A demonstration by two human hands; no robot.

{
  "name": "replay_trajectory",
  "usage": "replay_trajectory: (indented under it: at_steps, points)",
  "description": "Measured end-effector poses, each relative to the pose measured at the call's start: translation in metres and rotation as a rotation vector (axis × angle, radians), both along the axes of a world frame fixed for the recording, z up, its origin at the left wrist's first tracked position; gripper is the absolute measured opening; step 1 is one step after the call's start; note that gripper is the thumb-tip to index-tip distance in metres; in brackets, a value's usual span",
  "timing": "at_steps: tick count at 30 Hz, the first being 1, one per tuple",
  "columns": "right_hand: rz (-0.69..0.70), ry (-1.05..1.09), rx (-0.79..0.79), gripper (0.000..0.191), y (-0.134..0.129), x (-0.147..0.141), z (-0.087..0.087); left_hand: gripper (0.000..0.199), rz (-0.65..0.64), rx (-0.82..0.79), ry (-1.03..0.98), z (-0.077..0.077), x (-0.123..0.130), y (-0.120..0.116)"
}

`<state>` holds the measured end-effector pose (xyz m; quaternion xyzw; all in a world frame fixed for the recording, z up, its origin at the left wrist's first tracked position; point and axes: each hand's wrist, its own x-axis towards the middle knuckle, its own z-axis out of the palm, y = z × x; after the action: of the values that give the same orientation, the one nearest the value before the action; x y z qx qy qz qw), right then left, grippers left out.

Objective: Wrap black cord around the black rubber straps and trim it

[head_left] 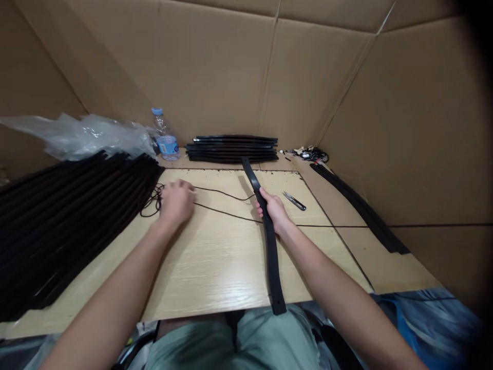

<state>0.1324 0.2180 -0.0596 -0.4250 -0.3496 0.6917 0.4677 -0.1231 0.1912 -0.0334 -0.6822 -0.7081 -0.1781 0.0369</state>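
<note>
My right hand (272,208) is wrapped round the middle of a long, curved black strip (272,257). The strip has a small hole near its lower end, which reaches past the table's front edge. My left hand (177,199), its fingers curled and slightly blurred, is closed on a thin black cord (227,211); the exact grip is hidden. Loose loops of cord lie just left of that hand, and two strands run right to the strip. One strand passes on across the table to the right. Thread snips (295,201) lie beside my right hand.
Many dark strips (77,221) lie side by side at the left, beneath clear plastic bags (96,136). A water bottle (168,146) and a strip stack (231,149) stand at the back. More strips (358,205) and tangled cord scraps (311,154) lie right. Cardboard walls (215,67) surround the table.
</note>
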Motion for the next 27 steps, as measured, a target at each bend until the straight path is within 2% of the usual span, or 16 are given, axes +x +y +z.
replay_trajectory:
  at_steps: [1, 3, 4, 6, 7, 9, 10, 14, 15, 17, 18, 20, 22, 25, 27]
  points:
    - [0.005, 0.003, -0.001, 0.039, 0.0, 0.0, 0.0, 0.024, -0.121, -0.005, -0.043, -0.004, 0.017, -0.003]
    - [0.007, 0.003, -0.001, 0.039, -0.001, -0.001, -0.001, 0.022, -0.459, -0.091, -0.097, -0.012, 0.049, -0.008]
    - [0.007, 0.001, 0.0, 0.039, -0.001, -0.002, -0.001, 0.021, -0.539, -0.124, -0.113, -0.017, 0.06, -0.01]
    - [0.005, -0.004, 0.002, 0.04, -0.001, -0.002, -0.002, 0.018, -0.58, -0.137, -0.113, -0.024, 0.069, -0.01]
    - [0.006, -0.004, 0.002, 0.04, -0.001, -0.002, -0.002, 0.018, -0.558, -0.136, -0.093, -0.026, 0.066, -0.008]
    - [0.008, 0.003, 0.004, 0.041, 0.0, -0.002, -0.003, 0.02, -0.433, -0.115, -0.025, -0.025, 0.046, -0.002]
    - [0.008, 0.007, 0.005, 0.041, 0.0, -0.002, -0.003, 0.021, -0.325, -0.092, 0.021, -0.023, 0.031, 0.001]
    - [-0.013, -0.004, -0.003, 0.044, 0.0, -0.001, -0.004, 0.026, 0.235, -0.011, 0.18, -0.008, -0.037, 0.003]
    - [-0.014, -0.009, -0.004, 0.044, -0.001, -0.002, -0.004, 0.027, 0.337, 0.013, 0.2, -0.004, -0.048, 0.001]
    - [-0.004, -0.014, 0.002, 0.044, -0.002, -0.002, -0.003, 0.028, 0.426, 0.049, 0.226, 0.001, -0.057, -0.002]
    - [0.003, -0.014, 0.005, 0.043, -0.002, -0.003, -0.003, 0.028, 0.412, 0.059, 0.227, 0.002, -0.054, -0.004]
    - [0.007, -0.014, 0.001, 0.043, -0.003, -0.004, -0.003, 0.024, 0.275, 0.068, 0.18, -0.001, -0.034, -0.005]
    - [0.005, -0.015, -0.001, 0.042, -0.003, -0.005, -0.003, 0.016, -0.025, 0.038, 0.059, -0.01, -0.001, -0.006]
    - [0.007, -0.021, 0.005, 0.041, -0.003, -0.006, -0.003, 0.016, -0.465, -0.008, -0.118, -0.026, 0.048, -0.008]
    - [0.006, -0.026, 0.008, 0.041, -0.002, -0.006, -0.004, 0.013, -0.556, -0.053, -0.164, -0.034, 0.063, -0.008]
